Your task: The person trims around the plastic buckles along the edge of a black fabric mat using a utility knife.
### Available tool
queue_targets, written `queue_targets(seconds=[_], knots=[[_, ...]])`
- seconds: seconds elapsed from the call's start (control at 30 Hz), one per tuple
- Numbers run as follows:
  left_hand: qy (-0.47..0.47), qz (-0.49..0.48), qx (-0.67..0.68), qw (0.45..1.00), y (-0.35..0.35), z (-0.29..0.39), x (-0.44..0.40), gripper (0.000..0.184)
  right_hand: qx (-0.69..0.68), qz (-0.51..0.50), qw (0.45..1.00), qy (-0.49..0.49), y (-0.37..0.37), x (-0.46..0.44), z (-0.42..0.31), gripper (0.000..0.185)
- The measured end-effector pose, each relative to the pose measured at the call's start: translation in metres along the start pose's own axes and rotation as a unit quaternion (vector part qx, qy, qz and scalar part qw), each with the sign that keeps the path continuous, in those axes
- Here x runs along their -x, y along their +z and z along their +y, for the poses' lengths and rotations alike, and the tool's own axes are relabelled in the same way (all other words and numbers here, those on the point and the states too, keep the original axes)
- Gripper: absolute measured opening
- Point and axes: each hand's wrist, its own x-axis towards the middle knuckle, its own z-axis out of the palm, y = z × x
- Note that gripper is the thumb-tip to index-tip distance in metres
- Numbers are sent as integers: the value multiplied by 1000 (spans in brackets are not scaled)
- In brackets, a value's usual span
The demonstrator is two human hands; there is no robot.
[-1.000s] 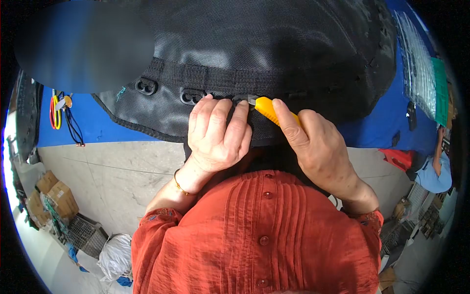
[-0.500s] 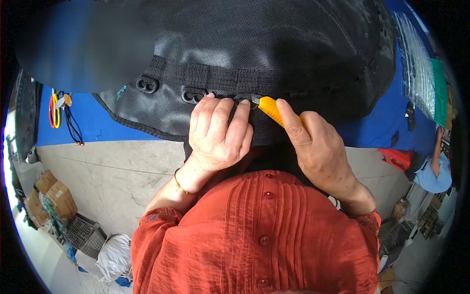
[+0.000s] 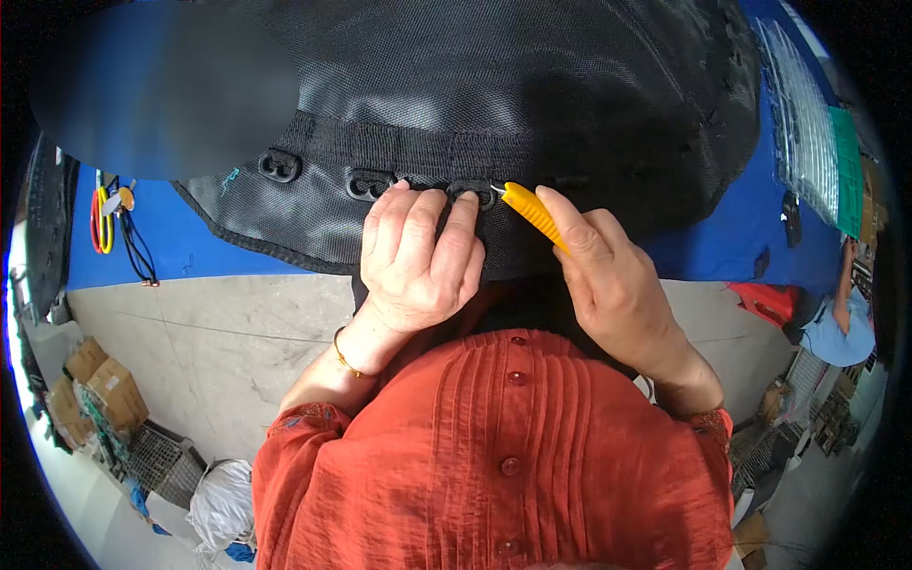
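Black mesh fabric (image 3: 427, 76) with a stitched webbing band lies across the blue table. Plastic buckles sit along the band: one at the left (image 3: 279, 165), one beside my left fingertips (image 3: 369, 184), and one under my index finger (image 3: 472, 193). My left hand (image 3: 421, 256) rests on the fabric with its fingers stretched out, the index fingertip pressing that last buckle. My right hand (image 3: 613, 275) is closed round a yellow utility knife (image 3: 535, 216), its blade tip at the right end of the same buckle.
Red- and yellow-handled scissors (image 3: 102, 218) and a black cord (image 3: 138, 249) lie on the blue table (image 3: 228, 261) at left. Clear plastic strips (image 3: 798, 123) are at right. Cardboard boxes (image 3: 118, 391) stand on the floor at left; another person's arm (image 3: 844, 285) shows at far right.
My right hand and the knife have drawn slightly down and away from the buckle, showing more of it. The fabric appears shifted slightly left. My left hand stays on the buckle.
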Motion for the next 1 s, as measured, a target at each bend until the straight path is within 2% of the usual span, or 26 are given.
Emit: queue_targets(seconds=[0.17, 0.37, 0.57, 0.73, 1.0], knots=[[3, 8, -1, 1000, 1, 0, 0, 34, -45, -19, 998, 29, -5, -2, 3, 61], [-11, -5, 4, 1000, 0, 2, 3, 35, -62, 0, 998, -29, -5, -1, 10, 62], [-6, -10, -1, 1000, -2, 2, 0, 34, 4, -13, 999, -38, -9, -7, 9, 62], [2, 5, -16, 1000, 2, 2, 1, 31, 58, -20, 995, -84, -11, -14, 13, 67], [-1, -9, 9, 1000, 0, 2, 2, 33, 95, -27, 989, -113, -15, -18, 15, 68]])
